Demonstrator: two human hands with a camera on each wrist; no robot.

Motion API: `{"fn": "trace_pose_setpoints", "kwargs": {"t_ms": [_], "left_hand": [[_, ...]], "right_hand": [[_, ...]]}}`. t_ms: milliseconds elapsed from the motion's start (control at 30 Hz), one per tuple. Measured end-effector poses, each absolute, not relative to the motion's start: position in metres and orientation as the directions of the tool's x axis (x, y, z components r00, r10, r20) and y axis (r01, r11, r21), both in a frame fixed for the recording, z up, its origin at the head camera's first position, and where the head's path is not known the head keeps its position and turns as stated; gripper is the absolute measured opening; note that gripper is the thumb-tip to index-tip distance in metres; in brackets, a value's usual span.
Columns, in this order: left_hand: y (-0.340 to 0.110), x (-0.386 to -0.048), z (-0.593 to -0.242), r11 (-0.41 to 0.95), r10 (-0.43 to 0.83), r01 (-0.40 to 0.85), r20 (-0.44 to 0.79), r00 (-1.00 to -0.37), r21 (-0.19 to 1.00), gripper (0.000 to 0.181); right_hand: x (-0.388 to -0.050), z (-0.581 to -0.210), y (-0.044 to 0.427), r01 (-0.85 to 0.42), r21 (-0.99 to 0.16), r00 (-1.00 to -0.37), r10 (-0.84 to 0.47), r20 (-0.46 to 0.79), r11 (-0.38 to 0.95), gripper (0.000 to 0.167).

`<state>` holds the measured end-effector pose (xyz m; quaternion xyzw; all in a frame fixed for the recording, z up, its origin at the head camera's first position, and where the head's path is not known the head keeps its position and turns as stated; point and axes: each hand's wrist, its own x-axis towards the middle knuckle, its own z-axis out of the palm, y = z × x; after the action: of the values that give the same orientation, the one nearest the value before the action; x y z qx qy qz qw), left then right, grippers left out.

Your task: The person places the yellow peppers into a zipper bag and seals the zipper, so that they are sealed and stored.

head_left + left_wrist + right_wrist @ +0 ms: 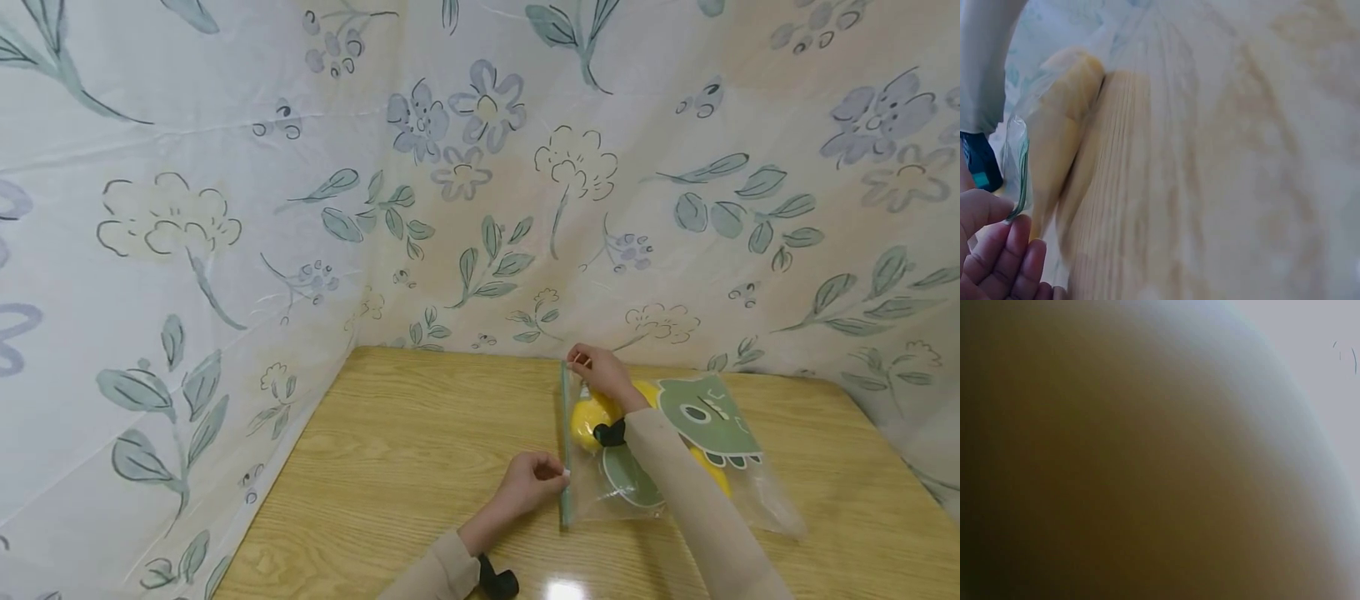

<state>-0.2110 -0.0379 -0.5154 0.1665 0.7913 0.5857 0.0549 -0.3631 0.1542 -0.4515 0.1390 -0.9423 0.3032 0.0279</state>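
Observation:
A clear zip bag (592,500) with a green dinosaur print lies on the table, yellow things (592,417) showing through it. Its green zip edge (566,500) faces left. My left hand (528,483) pinches that edge near its closer end, where a small white piece (567,473) shows at the fingertips. In the left wrist view the thumb and fingers (1019,234) meet on the bag's green-edged rim (1024,169). At the far end of the zip edge, my right hand (602,372) pinches the bag's corner. The right wrist view is almost wholly blocked by a blurred brownish surface.
The wood-grain table (420,433) extends left of the bag and round its right side. A flower-printed cloth (480,208) hangs behind and at the sides. Black wrist devices (498,579) sit at both cuffs; the right one overlaps the bag in the head view.

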Motion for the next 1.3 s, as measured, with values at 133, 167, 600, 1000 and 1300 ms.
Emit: {"fn": "trace_pose_setpoints", "kwargs": {"t_ms": [133,167,600,1000,1300], "left_hand": [[-0.038,-0.208,-0.516,0.254,0.332,0.209,0.118,-0.936,0.944,0.009],[-0.039,-0.207,-0.517,0.255,0.332,0.209,0.117,-0.936,0.944,0.009],[-0.046,-0.202,-0.523,0.257,0.384,0.246,0.135,-0.913,0.935,0.009],[-0.050,-0.192,-0.523,0.251,0.380,0.212,0.106,-0.919,0.944,0.012],[-0.050,-0.185,-0.522,0.224,0.393,0.206,0.104,-0.913,0.953,0.010]], "right_hand": [[-0.362,-0.450,0.155,-0.279,-0.561,-0.960,-0.246,0.134,0.779,0.009],[-0.362,-0.450,0.155,-0.277,-0.560,-0.960,-0.245,0.133,0.781,0.009],[-0.359,-0.448,0.153,-0.295,-0.539,-0.955,-0.248,0.160,0.789,0.008],[-0.360,-0.450,0.152,-0.276,-0.532,-0.961,-0.235,0.145,0.800,0.008],[-0.361,-0.450,0.155,-0.265,-0.536,-0.964,-0.231,0.132,0.801,0.008]]}}
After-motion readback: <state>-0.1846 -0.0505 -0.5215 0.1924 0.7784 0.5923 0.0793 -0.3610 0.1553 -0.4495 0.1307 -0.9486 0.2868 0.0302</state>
